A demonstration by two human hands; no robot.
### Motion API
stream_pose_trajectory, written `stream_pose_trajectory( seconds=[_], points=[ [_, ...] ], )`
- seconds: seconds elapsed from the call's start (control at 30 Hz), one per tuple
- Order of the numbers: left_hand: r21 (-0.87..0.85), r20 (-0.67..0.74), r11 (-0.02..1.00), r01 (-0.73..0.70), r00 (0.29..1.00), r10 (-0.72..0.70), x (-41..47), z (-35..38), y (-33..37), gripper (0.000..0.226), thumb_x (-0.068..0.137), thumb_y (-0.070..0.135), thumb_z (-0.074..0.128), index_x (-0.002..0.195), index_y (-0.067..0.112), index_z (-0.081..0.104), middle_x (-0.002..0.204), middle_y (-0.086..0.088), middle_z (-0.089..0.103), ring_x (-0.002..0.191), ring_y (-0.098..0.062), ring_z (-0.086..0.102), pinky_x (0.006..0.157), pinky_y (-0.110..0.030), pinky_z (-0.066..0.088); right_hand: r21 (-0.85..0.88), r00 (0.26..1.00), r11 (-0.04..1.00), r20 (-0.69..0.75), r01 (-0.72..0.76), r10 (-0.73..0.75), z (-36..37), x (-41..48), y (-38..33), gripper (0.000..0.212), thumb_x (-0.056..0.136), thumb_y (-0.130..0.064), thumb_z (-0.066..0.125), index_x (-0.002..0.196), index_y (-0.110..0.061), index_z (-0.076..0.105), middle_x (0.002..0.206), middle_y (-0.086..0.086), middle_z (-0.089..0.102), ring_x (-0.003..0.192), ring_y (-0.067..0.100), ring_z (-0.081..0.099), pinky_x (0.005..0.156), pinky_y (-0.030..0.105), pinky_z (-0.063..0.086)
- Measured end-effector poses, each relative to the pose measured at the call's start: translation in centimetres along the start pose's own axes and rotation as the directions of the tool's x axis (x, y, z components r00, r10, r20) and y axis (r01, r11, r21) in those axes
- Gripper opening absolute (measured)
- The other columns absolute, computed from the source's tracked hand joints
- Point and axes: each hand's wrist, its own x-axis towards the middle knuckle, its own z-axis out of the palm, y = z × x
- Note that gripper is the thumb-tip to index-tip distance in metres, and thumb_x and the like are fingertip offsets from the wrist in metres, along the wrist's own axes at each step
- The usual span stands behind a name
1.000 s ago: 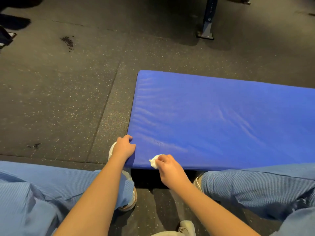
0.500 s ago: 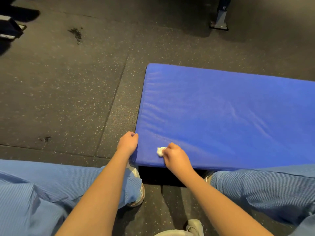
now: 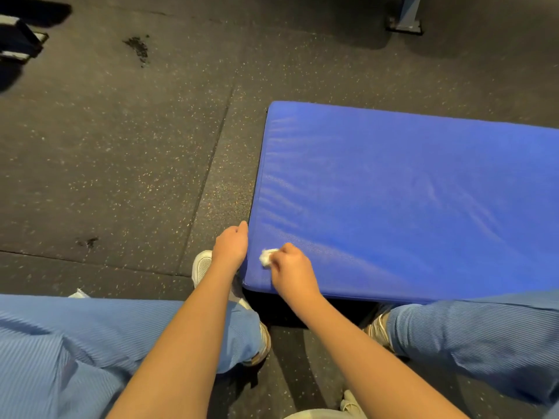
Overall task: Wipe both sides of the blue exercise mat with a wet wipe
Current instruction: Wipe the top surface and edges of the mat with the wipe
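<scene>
The blue exercise mat (image 3: 408,201) lies on the dark speckled floor, its near edge raised above my feet. My left hand (image 3: 231,244) grips the mat's near left corner from the side, fingers curled under the edge. My right hand (image 3: 290,267) pinches a small balled white wet wipe (image 3: 266,257) and holds it against the mat's top surface, close to that corner. The underside of the mat is hidden.
My knees in light blue trousers (image 3: 90,343) frame the bottom of the view, white shoes (image 3: 201,266) beneath the mat edge. A blue metal post foot (image 3: 403,21) stands far back; dark equipment (image 3: 18,43) sits at far left. Dark stains (image 3: 137,48) mark the floor.
My right hand has slid the wipe away from the near edge and a bit left on the mat. The left hand keeps its hold on the corner. The camera has shifted.
</scene>
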Motion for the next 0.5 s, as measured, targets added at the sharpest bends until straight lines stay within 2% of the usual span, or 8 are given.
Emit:
stream_pose_trajectory(
  seconds=[0.07,0.13,0.17,0.23,0.3,0.33,0.43,0.5],
  points=[
    [-0.021,-0.003,0.999,0.029,1.0,-0.029,0.1,0.1,0.1,0.054,0.103,0.039,0.025,0.103,0.001,0.063,0.118,-0.021,0.062,0.102,-0.036,0.054,0.084,-0.039,0.039,0.05,0.966,0.972,0.111,0.231,-0.236,0.6,-1.5,-1.7,0.018,0.086,-0.008,0.053,0.084,0.001,0.067,0.088,0.019,0.054,0.075,0.038,0.054,0.059,0.042,0.045],
    [-0.058,0.005,0.996,0.07,0.998,-0.07,-0.2,0.2,0.4,0.056,0.103,0.04,0.023,0.105,0.0,0.063,0.117,-0.021,0.063,0.098,-0.033,0.054,0.081,-0.038,0.037,0.059,0.933,0.947,0.164,0.316,-0.321,0.6,-2.0,-1.3,0.016,0.083,-0.008,0.054,0.08,0.001,0.066,0.086,0.018,0.054,0.072,0.038,0.054,0.055,0.042,0.044],
    [-0.089,0.013,0.993,0.084,0.996,-0.083,-0.3,0.1,0.4,0.057,0.103,0.041,0.023,0.109,0.001,0.063,0.118,-0.02,0.063,0.1,-0.033,0.054,0.083,-0.038,0.039,0.054,0.948,0.957,0.133,0.284,-0.289,0.3,-1.4,-0.8,0.016,0.084,-0.009,0.054,0.08,0.002,0.065,0.086,0.019,0.054,0.073,0.038,0.054,0.056,0.041,0.043],
    [-0.196,0.038,0.975,0.104,0.994,-0.099,-0.6,-0.2,0.4,0.057,0.102,0.045,0.025,0.117,0.004,0.061,0.121,-0.018,0.062,0.108,-0.035,0.057,0.096,-0.04,0.043,0.029,0.996,0.995,0.018,0.092,-0.092,-0.1,0.3,0.4,0.02,0.089,-0.011,0.052,0.085,0.004,0.065,0.09,0.02,0.053,0.079,0.039,0.054,0.061,0.04,0.042],
    [-0.304,0.065,0.944,0.131,0.991,-0.116,-0.7,-0.4,0.2,0.054,0.099,0.05,0.027,0.113,0.01,0.06,0.122,-0.016,0.062,0.111,-0.037,0.058,0.101,-0.048,0.044,0.011,0.994,0.997,-0.076,-0.082,0.083,-0.7,1.3,1.1,0.024,0.093,-0.012,0.05,0.091,0.004,0.066,0.095,0.02,0.053,0.084,0.038,0.054,0.068,0.04,0.044],
    [-0.326,0.072,0.936,0.132,0.991,-0.115,-0.7,-0.5,0.1,0.051,0.099,0.05,0.027,0.108,0.012,0.059,0.121,-0.016,0.063,0.11,-0.037,0.059,0.101,-0.05,0.044,0.019,0.995,0.997,-0.062,-0.077,0.078,-0.9,1.1,0.9,0.023,0.093,-0.013,0.05,0.092,0.003,0.067,0.096,0.019,0.054,0.084,0.037,0.054,0.069,0.04,0.045],
    [-0.353,0.057,0.927,0.127,0.992,-0.114,-1.3,-0.6,0.3,0.045,0.101,0.045,0.029,0.085,0.014,0.057,0.114,-0.018,0.065,0.106,-0.038,0.06,0.099,-0.051,0.045,0.059,0.985,0.988,0.084,0.145,-0.15,-0.7,-1.1,-0.3,0.019,0.089,-0.012,0.054,0.091,0.0,0.068,0.094,0.017,0.054,0.08,0.039,0.056,0.068,0.043,0.046],
    [-0.372,0.065,0.919,0.126,0.992,-0.109,-1.5,-0.5,0.4,0.042,0.102,0.043,0.029,0.087,0.014,0.055,0.116,-0.019,0.064,0.108,-0.038,0.059,0.1,-0.051,0.044,0.07,0.977,0.985,0.132,0.16,-0.168,-1.3,-1.4,0.1,0.019,0.089,-0.013,0.053,0.091,-0.001,0.068,0.095,0.016,0.054,0.081,0.038,0.056,0.069,0.043,0.046]
  ],
)
